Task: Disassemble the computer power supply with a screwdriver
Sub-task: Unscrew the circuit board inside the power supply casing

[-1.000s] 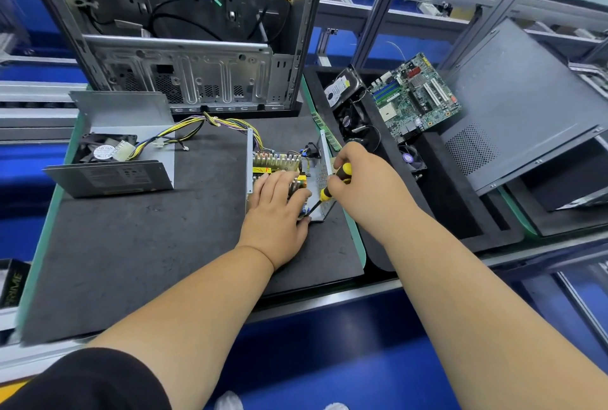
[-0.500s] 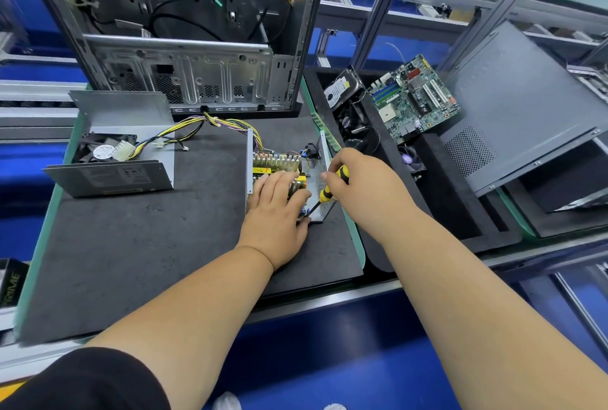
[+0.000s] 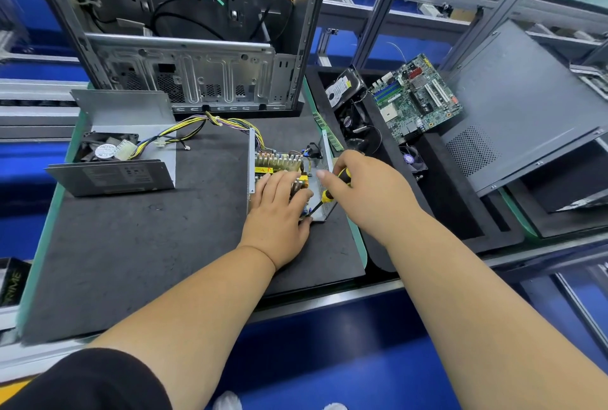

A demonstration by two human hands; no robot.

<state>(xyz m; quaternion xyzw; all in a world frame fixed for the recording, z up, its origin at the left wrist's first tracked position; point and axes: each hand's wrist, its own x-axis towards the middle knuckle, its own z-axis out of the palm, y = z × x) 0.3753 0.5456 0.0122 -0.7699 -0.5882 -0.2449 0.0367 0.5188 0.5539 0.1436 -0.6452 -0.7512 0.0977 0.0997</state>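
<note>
Left hand (image 3: pixel 279 215) lies with fingers straight on the opened power supply (image 3: pixel 289 176); right hand (image 3: pixel 365 192) fingers grip the screwdriver (image 3: pixel 325 195), its tip beside the left thumb

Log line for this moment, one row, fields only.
phase: unscrewing | left hand: pressing on PSU board | right hand: grips screwdriver, tip at board's near corner | PSU cover: off, lying at left

Bright, even light fell from overhead, and shadows stayed soft and faint. Glare showed on the metal computer case (image 3: pixel 184 80). The wide lens bent straight lines near the edges, where detail looked slightly blurred.
</note>
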